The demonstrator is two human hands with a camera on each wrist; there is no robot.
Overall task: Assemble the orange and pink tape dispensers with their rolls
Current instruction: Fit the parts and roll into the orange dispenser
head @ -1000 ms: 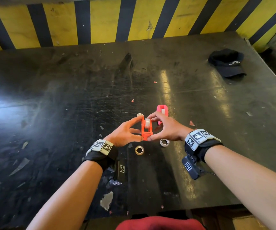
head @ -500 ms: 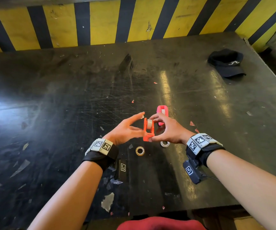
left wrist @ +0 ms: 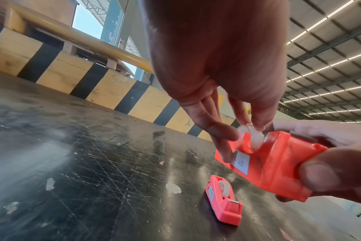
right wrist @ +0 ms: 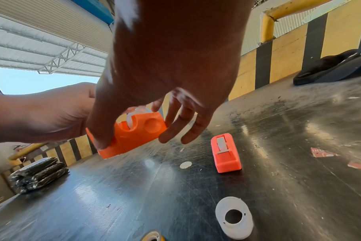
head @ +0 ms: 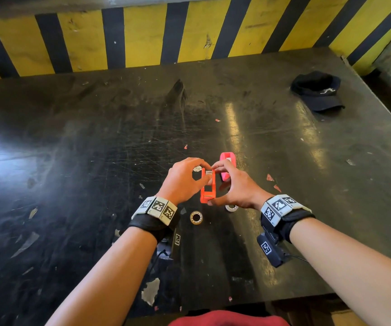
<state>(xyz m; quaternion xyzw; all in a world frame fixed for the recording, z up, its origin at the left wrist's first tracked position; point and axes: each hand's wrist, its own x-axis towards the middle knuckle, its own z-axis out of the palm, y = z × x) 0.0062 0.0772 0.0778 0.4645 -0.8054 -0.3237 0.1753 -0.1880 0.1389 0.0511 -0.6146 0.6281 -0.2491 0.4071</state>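
My right hand (head: pixel 215 184) grips the orange dispenser (head: pixel 208 188) above the table, thumb at its near end and fingers round its far end. My left hand (head: pixel 202 175) arches over its top. In the left wrist view the left thumb and forefinger pinch a clear tape roll (left wrist: pixel 251 136) seated in the slot of the orange dispenser (left wrist: pixel 274 163). The pink dispenser (head: pixel 227 161) lies on the table just behind, with a roll inside it (left wrist: pixel 224 190). Loose on the table near my wrists lie a tan-cored tape roll (head: pixel 196 217) and a white roll (head: pixel 231 207).
A black cap (head: pixel 316 90) lies at the back right of the dark scratched table (head: pixel 95 161). A yellow and black striped wall (head: pixel 142 36) borders the far edge. A black wrapped bundle (right wrist: pixel 37 174) sits far left. Paper scraps dot the surface.
My left hand has moved from the dispenser's left side up over its top and now pinches the roll. The right hand keeps its grip on the orange dispenser.
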